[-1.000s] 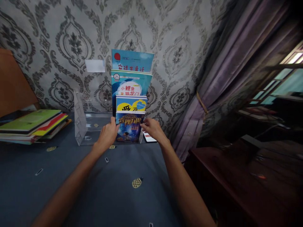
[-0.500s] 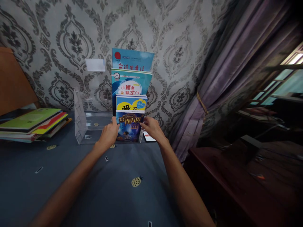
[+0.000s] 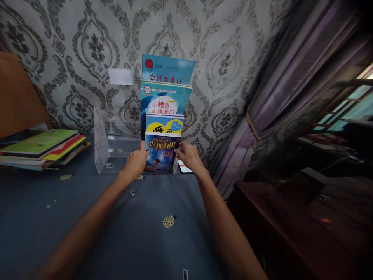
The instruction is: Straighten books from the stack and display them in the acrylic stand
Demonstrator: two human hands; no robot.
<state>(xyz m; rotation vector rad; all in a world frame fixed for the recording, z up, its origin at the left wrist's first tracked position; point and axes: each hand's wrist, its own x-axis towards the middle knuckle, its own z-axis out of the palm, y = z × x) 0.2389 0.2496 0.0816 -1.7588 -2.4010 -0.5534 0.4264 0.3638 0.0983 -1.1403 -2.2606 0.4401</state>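
Observation:
A small dark-blue book (image 3: pixel 161 155) with gold lettering stands upright at the front of a clear tiered rack (image 3: pixel 100 144). My left hand (image 3: pixel 136 158) grips its left edge, fingers partly hidden behind the book. On the opposite edge, my right hand (image 3: pixel 189 156) pinches the cover near the upper right. Behind it rise a blue and yellow book (image 3: pixel 164 123), a teal book (image 3: pixel 177 97) and, tallest at the back, a light-blue book (image 3: pixel 171 68). All stand in the rack's right half, overlapping like steps.
A stack of books (image 3: pixel 43 146) lies on the left of the blue patterned tablecloth (image 3: pixel 116 233). A phone (image 3: pixel 185 168) rests beside the rack's right end. Patterned wallpaper backs the table. A purple curtain (image 3: pixel 259 97) and a dark red desk (image 3: pixel 262 206) are at right.
The view has shifted slightly, so everything sits a little higher and farther right. Both hands stay on the dark-blue book's edges, with no clear movement of the book in the rack.

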